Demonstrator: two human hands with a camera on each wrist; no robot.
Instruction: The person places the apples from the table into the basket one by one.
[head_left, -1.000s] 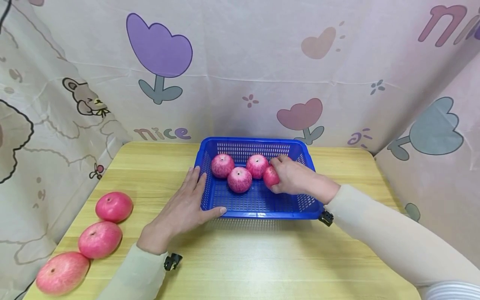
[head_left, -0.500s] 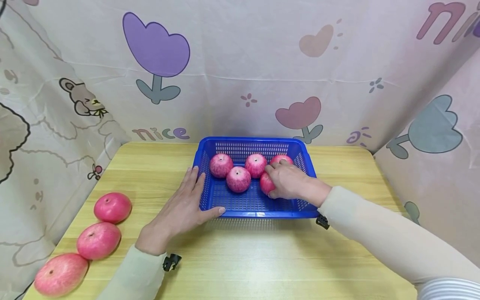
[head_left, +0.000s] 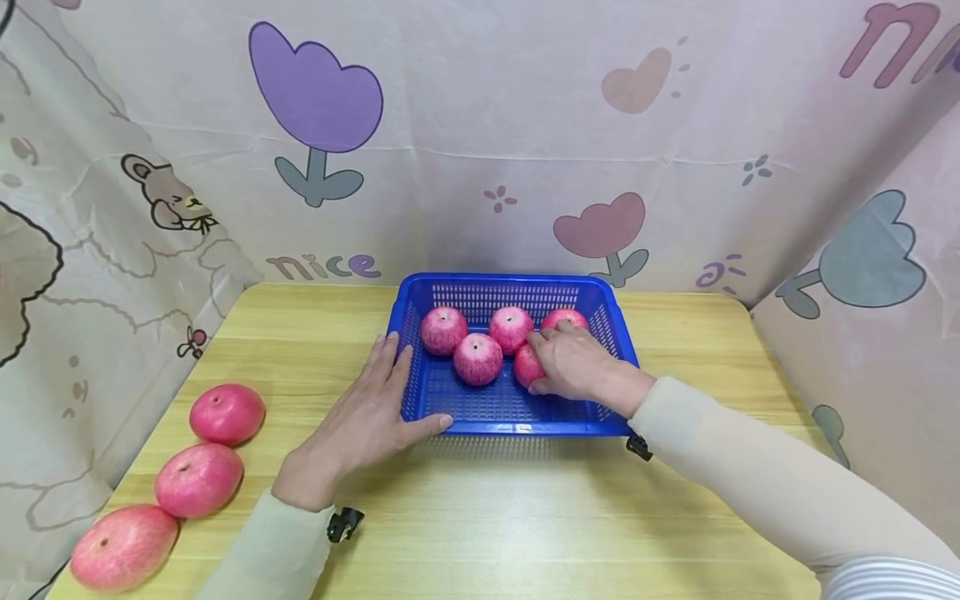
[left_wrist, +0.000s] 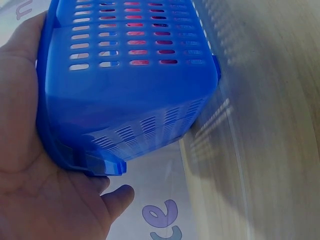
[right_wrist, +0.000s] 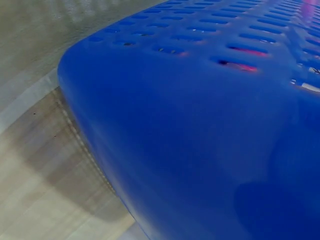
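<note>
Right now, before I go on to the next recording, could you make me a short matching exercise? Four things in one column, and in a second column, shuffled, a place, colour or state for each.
Column one
1. Left hand
2. Right hand
3. Basket
4. Row of three apples

Column two
A. Blue, with slotted walls
B. On the table, outside any container
C. Touching the container's left side, thumb at its front rim
D. Curled over an apple inside the container

Right pairs: 1-C, 2-D, 3-A, 4-B
</note>
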